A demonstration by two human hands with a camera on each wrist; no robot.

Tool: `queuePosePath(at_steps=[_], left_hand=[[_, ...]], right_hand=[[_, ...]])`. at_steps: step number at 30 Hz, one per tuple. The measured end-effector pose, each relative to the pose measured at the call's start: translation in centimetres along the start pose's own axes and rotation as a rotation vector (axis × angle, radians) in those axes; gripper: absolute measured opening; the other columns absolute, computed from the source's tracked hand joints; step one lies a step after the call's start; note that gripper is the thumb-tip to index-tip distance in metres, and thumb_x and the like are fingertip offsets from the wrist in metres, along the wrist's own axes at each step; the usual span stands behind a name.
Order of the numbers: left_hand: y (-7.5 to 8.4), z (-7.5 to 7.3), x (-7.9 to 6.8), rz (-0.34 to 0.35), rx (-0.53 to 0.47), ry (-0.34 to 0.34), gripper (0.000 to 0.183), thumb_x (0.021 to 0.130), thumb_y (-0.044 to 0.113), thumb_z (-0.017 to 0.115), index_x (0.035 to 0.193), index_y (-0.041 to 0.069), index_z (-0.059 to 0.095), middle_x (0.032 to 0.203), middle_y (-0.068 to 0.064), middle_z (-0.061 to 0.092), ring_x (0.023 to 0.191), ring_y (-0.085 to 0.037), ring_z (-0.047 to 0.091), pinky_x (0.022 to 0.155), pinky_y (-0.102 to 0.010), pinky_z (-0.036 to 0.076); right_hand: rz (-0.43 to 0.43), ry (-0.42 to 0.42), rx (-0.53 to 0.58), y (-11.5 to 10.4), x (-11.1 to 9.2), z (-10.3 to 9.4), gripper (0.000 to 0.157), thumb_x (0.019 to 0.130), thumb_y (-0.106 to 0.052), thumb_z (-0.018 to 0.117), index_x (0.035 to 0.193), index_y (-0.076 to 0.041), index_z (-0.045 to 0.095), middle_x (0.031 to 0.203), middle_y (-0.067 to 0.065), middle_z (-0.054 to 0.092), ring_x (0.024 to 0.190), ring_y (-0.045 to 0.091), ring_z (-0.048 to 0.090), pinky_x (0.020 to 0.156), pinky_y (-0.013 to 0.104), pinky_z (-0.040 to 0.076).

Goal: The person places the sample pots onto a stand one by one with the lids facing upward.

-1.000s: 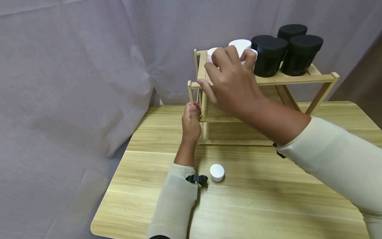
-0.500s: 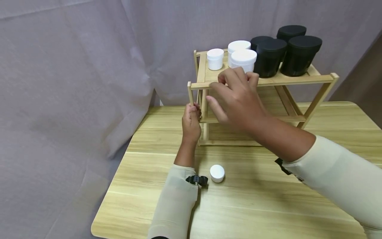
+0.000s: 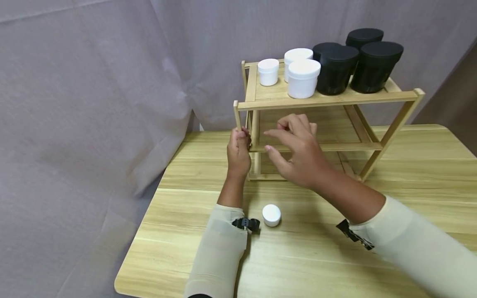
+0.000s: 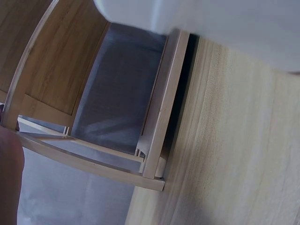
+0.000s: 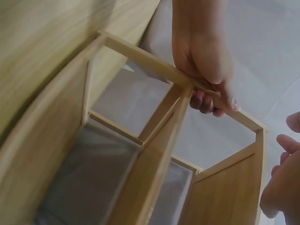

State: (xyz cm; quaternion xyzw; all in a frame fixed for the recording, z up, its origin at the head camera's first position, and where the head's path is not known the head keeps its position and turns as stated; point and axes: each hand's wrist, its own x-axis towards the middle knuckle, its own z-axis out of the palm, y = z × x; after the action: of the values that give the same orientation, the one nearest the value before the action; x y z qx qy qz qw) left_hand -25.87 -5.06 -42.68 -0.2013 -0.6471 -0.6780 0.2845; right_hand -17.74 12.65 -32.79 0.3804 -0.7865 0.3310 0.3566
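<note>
My left hand (image 3: 239, 153) grips the front left post of a wooden shelf rack (image 3: 328, 100); the right wrist view shows the left fingers curled round that post. In front of the rack my right hand (image 3: 299, 151) hangs in the air with thumb and forefinger apart, holding nothing. On the table, between the forearms, sits a small white jar (image 3: 271, 215). The rack's top shelf bears a small white jar (image 3: 268, 72) at the left, a larger white jar (image 3: 303, 78) at the front edge and another white jar (image 3: 298, 54) partly hidden behind it.
Several black jars (image 3: 337, 70) stand close together on the right of the top shelf. Lower shelves of the rack lie behind my right hand. The wooden table (image 3: 179, 231) has its left edge beside a grey curtain (image 3: 93, 124).
My right hand has come down from the white jars on the top shelf to in front of the lower shelves, uncovering the jars. My left hand keeps its grip on the post.
</note>
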Motion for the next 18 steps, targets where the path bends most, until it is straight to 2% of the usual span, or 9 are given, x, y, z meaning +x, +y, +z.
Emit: queuePosePath(at_steps=[4, 7, 10, 12, 15, 18], left_hand=[[0.0, 0.0, 0.0, -0.003, 0.0, 0.002, 0.09, 0.107, 0.07, 0.033, 0.117, -0.018, 0.048, 0.077, -0.003, 0.042, 0.069, -0.012, 0.039, 0.064, -0.022, 0.035], [0.1, 0.0, -0.1, -0.005, 0.008, 0.004, 0.088, 0.107, 0.069, 0.034, 0.116, -0.018, 0.049, 0.077, 0.0, 0.042, 0.069, -0.01, 0.039, 0.064, -0.022, 0.036], [0.1, 0.0, -0.1, -0.008, 0.022, 0.003, 0.087, 0.107, 0.069, 0.033, 0.116, -0.016, 0.05, 0.077, 0.002, 0.042, 0.069, -0.008, 0.039, 0.065, -0.022, 0.036], [0.1, -0.1, -0.1, -0.012, 0.028, -0.004, 0.087, 0.108, 0.069, 0.033, 0.117, -0.016, 0.05, 0.078, 0.003, 0.042, 0.07, -0.008, 0.039, 0.066, -0.022, 0.037], [0.2, -0.1, -0.1, -0.022, 0.03, -0.004, 0.086, 0.107, 0.07, 0.032, 0.117, -0.013, 0.051, 0.078, 0.004, 0.042, 0.07, -0.009, 0.039, 0.067, -0.023, 0.037], [0.2, -0.1, -0.1, -0.023, 0.025, 0.001, 0.08, 0.111, 0.064, 0.032, 0.117, -0.014, 0.051, 0.079, 0.004, 0.042, 0.071, -0.01, 0.039, 0.067, -0.022, 0.037]], right_hand=[[0.059, -0.008, 0.069, 0.1, -0.8, 0.0, 0.03, 0.094, -0.008, 0.077, 0.121, 0.005, 0.077, 0.109, 0.021, 0.058, 0.103, 0.036, 0.049, 0.089, 0.042, 0.035], [0.106, -0.008, 0.127, 0.1, -1.6, 0.0, 0.032, 0.093, -0.004, 0.079, 0.124, 0.004, 0.076, 0.109, 0.019, 0.061, 0.098, 0.027, 0.053, 0.086, 0.032, 0.042], [0.146, -0.007, 0.17, 0.1, -2.3, 0.0, 0.031, 0.094, 0.0, 0.078, 0.125, 0.003, 0.076, 0.096, 0.012, 0.061, 0.082, 0.016, 0.051, 0.073, 0.023, 0.041], [0.174, -0.013, 0.197, 0.0, -2.8, 0.1, 0.03, 0.095, 0.002, 0.078, 0.125, 0.001, 0.076, 0.081, 0.005, 0.055, 0.069, 0.01, 0.044, 0.066, 0.02, 0.038], [0.231, -0.033, 0.251, -0.1, -3.6, 0.2, 0.028, 0.097, 0.004, 0.077, 0.124, -0.001, 0.076, 0.067, -0.004, 0.044, 0.059, 0.003, 0.034, 0.057, 0.018, 0.035], [0.333, -0.082, 0.323, -0.3, -4.3, 0.1, 0.024, 0.1, 0.001, 0.075, 0.124, -0.002, 0.077, 0.059, -0.008, 0.037, 0.052, 0.001, 0.029, 0.048, 0.021, 0.031]])
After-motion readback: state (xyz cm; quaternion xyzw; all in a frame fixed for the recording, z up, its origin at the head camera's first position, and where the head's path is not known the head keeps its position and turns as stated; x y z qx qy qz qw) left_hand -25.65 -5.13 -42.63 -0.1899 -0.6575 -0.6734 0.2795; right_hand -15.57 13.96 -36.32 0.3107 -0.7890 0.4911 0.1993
